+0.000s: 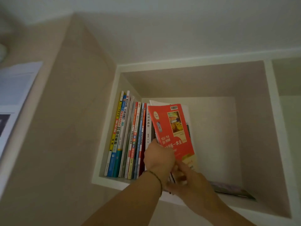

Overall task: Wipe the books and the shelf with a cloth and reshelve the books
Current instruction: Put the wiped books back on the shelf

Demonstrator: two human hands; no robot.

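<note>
My left grip curls round the spine edge of the red book, low in the middle of the frame, fingers hidden behind the cover. My right grip, just below and to the right of it, is blurred; its fingers reach under the bottom edge of the same book, and I cannot tell whether they pinch it. A thin bracelet circles my left wrist. Both forearms rise from the bottom edge of the frame, the left crossing in front of the right.

The red book leans tilted, top to the left, against the row of upright books at the left of the shelf cubby. Its cover carries a barcode at the top, a small picture and yellow characters ending "一本全". Spines in the row read "综合素质" and "汉语教程". A dark book lies flat at the lower right of the cubby floor. Printed sheets show at the left edge of the frame.
</note>
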